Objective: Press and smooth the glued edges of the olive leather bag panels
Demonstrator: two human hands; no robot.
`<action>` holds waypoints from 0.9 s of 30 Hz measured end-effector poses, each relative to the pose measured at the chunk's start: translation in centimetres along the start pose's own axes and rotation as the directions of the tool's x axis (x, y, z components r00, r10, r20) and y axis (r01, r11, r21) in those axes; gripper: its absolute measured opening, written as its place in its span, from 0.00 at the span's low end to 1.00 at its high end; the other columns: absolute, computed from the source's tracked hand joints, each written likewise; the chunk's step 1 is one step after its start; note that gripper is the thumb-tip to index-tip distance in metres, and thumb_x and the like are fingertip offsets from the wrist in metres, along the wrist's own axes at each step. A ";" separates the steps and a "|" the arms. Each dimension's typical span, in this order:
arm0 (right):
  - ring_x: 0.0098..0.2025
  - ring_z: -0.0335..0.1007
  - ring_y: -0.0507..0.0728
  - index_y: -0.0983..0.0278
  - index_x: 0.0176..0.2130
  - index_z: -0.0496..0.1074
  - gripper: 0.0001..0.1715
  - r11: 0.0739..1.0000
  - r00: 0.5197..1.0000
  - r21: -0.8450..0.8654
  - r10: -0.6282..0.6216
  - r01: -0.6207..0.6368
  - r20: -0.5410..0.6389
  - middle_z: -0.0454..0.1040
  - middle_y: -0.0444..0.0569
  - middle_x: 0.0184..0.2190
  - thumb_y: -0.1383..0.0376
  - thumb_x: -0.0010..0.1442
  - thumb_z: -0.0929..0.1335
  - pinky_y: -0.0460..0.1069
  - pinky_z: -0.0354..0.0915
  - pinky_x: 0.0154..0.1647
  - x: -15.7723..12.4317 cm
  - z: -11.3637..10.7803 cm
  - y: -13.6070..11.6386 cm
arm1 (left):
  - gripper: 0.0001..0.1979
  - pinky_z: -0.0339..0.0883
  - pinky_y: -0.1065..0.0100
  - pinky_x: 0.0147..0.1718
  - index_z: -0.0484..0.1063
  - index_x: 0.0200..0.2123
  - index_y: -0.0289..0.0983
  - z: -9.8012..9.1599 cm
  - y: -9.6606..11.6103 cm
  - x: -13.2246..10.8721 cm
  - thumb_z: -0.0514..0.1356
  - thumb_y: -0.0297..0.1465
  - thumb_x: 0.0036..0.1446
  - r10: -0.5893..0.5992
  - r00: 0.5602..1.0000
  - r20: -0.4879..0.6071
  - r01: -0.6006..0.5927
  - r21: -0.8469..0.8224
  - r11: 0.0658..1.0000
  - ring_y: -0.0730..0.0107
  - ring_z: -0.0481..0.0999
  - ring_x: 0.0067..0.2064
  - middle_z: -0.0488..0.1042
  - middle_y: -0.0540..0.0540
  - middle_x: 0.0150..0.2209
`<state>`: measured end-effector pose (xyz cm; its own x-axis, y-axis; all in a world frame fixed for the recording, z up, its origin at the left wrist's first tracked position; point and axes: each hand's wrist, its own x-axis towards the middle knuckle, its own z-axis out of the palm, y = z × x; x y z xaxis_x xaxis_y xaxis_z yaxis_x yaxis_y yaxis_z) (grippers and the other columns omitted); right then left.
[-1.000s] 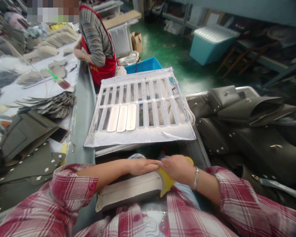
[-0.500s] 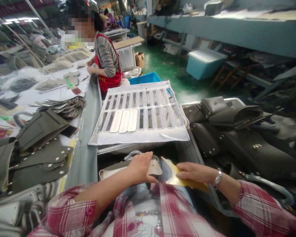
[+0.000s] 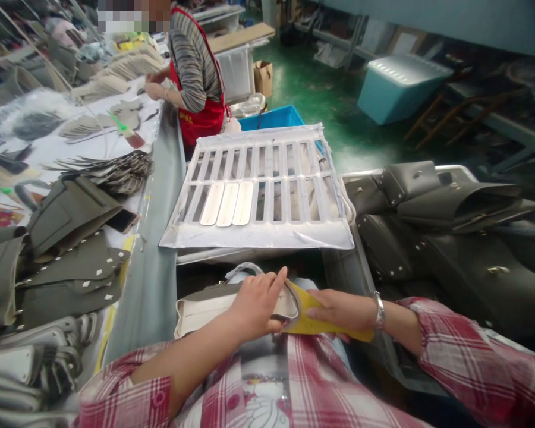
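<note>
Yellow sheet (image 3: pixel 299 318) in closed pinch of right fingers (image 3: pixel 321 297), up against end of bag (image 3: pixel 205 309) under part-curled grip of left fingers (image 3: pixel 265 285); apparently mid-job, completion not visible.

The near yellow sheet (image 3: pixel 299 324) looks like smooth plastic, the near pale-sided bag (image 3: pixel 200 312) matt, the olive bags (image 3: pixel 468 255) at right softly sheened leather-like, the far teal bin (image 3: pixel 390 95) plastic, the green floor (image 3: pixel 307 80) glossy.

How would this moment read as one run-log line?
left hand: on cream-sided piece | right hand: holds yellow sheet at that piece's end | rest: slotted frame, three white strips on it
</note>
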<state>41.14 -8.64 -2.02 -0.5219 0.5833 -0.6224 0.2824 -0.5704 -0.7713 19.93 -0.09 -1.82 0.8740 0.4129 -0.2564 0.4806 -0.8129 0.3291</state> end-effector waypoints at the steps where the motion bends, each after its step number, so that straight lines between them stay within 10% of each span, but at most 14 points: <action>1: 0.14 0.60 0.47 0.64 0.42 0.55 0.17 1.000 1.000 0.000 0.007 -0.007 0.007 0.68 0.43 0.22 0.53 0.62 0.59 0.41 0.58 0.12 0.2 -0.1 0.1 | 0.52 0.54 0.54 0.51 0.34 0.64 0.33 0.1 0.0 -0.1 0.62 0.42 0.45 0.005 1.000 -0.014 -0.005 0.006 1.000 0.48 0.61 0.54 0.59 0.34 0.56; 22: 0.14 0.58 0.47 0.64 0.47 0.56 0.23 0.984 0.995 0.155 0.092 -0.086 -0.030 0.67 0.41 0.21 0.50 0.62 0.58 0.41 0.57 0.11 2.6 1.2 1.5 | 0.50 0.53 0.50 0.52 0.32 0.64 0.40 0.0 -1.4 -0.4 0.63 0.35 0.47 0.134 0.988 -0.073 -0.130 0.052 0.990 0.46 0.58 0.57 0.56 0.30 0.57; 27: 0.35 0.70 0.55 0.65 0.47 0.62 0.21 0.992 0.971 0.022 -0.119 0.127 -0.209 0.73 0.51 0.37 0.53 0.63 0.59 0.50 0.69 0.35 2.7 2.1 2.0 | 0.45 0.54 0.50 0.51 0.33 0.65 0.42 -0.1 -1.4 -0.3 0.58 0.28 0.50 0.146 0.988 -0.045 -0.141 0.096 0.985 0.45 0.60 0.56 0.55 0.29 0.58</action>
<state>38.63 -9.43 -4.97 -0.3722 0.7550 -0.5399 0.1962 -0.5046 -0.8408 19.02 1.01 -2.13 0.9370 0.3080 -0.1647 0.3433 -0.8987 0.2728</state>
